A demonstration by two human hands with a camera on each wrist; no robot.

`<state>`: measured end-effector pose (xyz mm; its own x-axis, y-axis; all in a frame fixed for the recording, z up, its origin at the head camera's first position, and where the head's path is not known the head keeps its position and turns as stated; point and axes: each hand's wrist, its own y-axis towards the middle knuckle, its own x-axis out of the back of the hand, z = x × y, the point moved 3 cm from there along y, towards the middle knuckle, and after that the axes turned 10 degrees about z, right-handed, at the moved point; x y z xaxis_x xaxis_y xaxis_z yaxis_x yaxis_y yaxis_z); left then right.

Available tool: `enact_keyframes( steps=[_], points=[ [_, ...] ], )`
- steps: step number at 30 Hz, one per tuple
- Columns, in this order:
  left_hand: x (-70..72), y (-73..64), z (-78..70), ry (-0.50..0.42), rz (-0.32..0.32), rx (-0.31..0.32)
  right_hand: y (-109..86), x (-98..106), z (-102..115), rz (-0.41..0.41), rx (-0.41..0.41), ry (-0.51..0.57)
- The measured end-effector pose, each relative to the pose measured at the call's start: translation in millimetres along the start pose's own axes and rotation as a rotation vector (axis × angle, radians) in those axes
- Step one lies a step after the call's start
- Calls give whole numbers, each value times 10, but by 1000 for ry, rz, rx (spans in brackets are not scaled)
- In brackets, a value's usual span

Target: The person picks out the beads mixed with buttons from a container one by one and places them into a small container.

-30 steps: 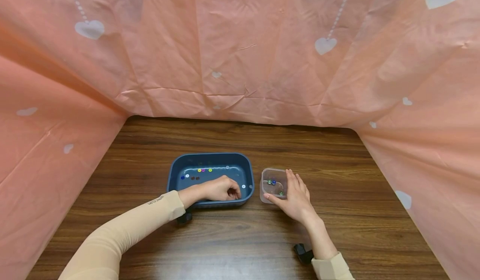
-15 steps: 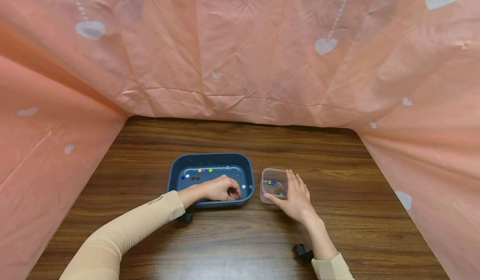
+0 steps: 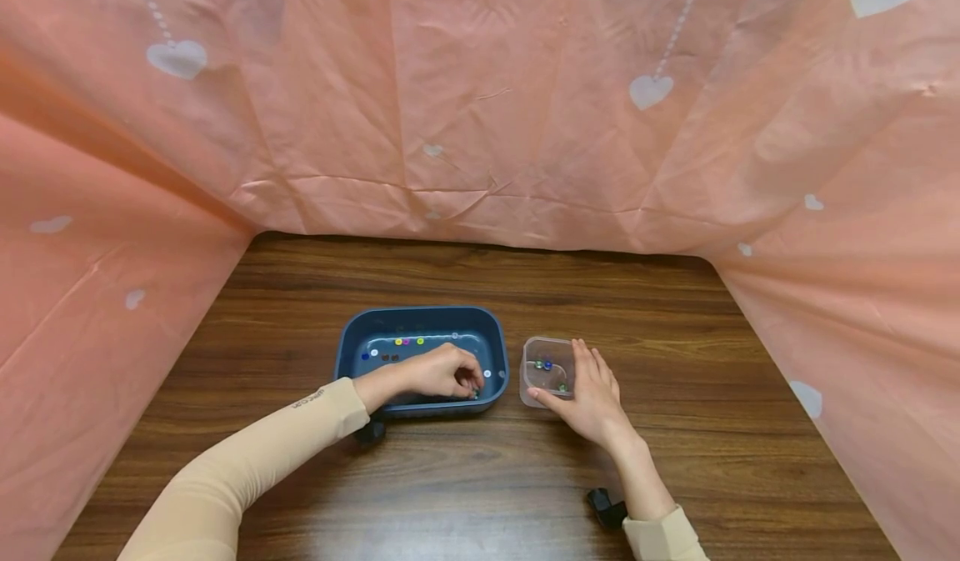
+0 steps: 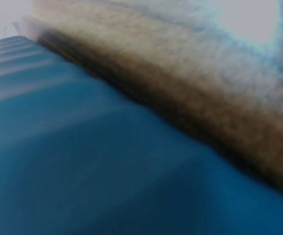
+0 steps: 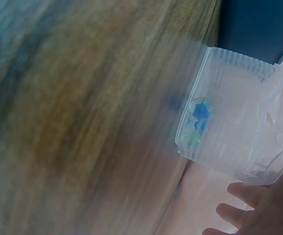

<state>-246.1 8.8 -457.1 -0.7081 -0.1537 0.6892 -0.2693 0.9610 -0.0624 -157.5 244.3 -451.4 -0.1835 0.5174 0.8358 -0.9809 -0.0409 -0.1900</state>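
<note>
My left hand (image 3: 441,370) reaches over the near rim of a blue basin (image 3: 422,311). Its thumb and forefinger pinch a small greenish glass marble (image 3: 474,395) low near the right end. Small button-like discs, white, yellow, pink and brown, lie scattered on the basin floor, among them a yellow disc (image 3: 420,341). With thumb in front and fingers along the right side, my right hand (image 3: 596,398) holds a clear square plastic container (image 3: 528,394). Inside it are a blue marble (image 5: 201,110) and greenish ones. The left wrist view is filled by the basin's wall (image 4: 107,166) and blurred table.
A dark wood-grain table (image 3: 465,494) carries everything. Peach curtain (image 3: 480,127) with white hearts closes off the back and both sides. A black strap-like piece (image 3: 606,508) sits beside the right wrist, another black piece (image 3: 371,433) under the left.
The left hand has lifted slightly within the basin, and the greenish marble now shows at its fingertips. The right hand and the clear container have stayed put.
</note>
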Motion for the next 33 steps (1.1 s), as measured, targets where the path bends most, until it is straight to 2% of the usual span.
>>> enact_keyframes(
  steps=[6,14,23,33],
  points=[
    [66,6,-3,-9,-11,-13,0,3,3,4,-3,0],
    [128,0,-35,-7,-58,-61,2,-5,5,-1,2,-4],
    [202,-2,-103,-2,-93,-72,2,-2,1,3,-5,3],
    [207,10,-192,-9,-74,-101,-2,4,6,-12,11,0]
  ],
)
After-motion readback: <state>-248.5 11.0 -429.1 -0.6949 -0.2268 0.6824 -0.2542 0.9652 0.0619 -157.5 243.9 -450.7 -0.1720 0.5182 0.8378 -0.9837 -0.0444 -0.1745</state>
